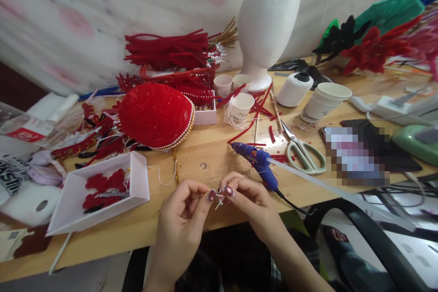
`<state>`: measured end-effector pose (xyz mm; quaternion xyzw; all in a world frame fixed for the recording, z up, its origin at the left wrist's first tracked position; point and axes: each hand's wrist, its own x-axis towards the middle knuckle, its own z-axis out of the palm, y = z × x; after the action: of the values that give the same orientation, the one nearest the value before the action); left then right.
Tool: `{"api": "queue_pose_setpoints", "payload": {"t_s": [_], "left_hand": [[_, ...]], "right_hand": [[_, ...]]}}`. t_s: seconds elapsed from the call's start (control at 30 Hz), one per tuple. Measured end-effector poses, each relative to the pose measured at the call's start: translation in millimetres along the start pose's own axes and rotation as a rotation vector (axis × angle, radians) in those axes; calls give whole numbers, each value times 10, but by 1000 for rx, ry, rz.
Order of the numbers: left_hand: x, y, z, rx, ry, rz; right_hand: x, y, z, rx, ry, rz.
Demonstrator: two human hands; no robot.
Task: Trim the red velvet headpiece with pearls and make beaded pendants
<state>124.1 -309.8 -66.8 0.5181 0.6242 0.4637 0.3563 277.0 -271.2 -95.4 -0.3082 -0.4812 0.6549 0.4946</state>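
My left hand and my right hand meet above the table's front edge, each in a pinch of thumb and fingertips. Between them is a small white and silver piece with thin stems, perhaps beaded; its exact kind is too small to make out, and the fingertips hide part of it. Just beyond my right hand lies a blue glue gun with a long clear glue stick in its back. A red domed cap edged with pearl and gold beads sits beyond my left hand.
A white box of red flower pieces stands at left. Scissors, a phone and paper cups lie or stand to the right. A white foam head rises at the back, beside red stems. The glue gun's cord crosses the front edge.
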Motion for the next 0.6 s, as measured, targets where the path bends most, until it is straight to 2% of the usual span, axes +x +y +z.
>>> {"api": "queue_pose_setpoints", "payload": {"t_s": [0.2, 0.43, 0.6], "left_hand": [[139, 60, -22, 15, -71, 38], [205, 52, 4, -158, -218, -71], [124, 89, 0, -123, -164, -105]], "right_hand": [[46, 24, 15, 38, 11, -50], [84, -8, 65, -13, 93, -48], [70, 17, 41, -97, 78, -103]]}}
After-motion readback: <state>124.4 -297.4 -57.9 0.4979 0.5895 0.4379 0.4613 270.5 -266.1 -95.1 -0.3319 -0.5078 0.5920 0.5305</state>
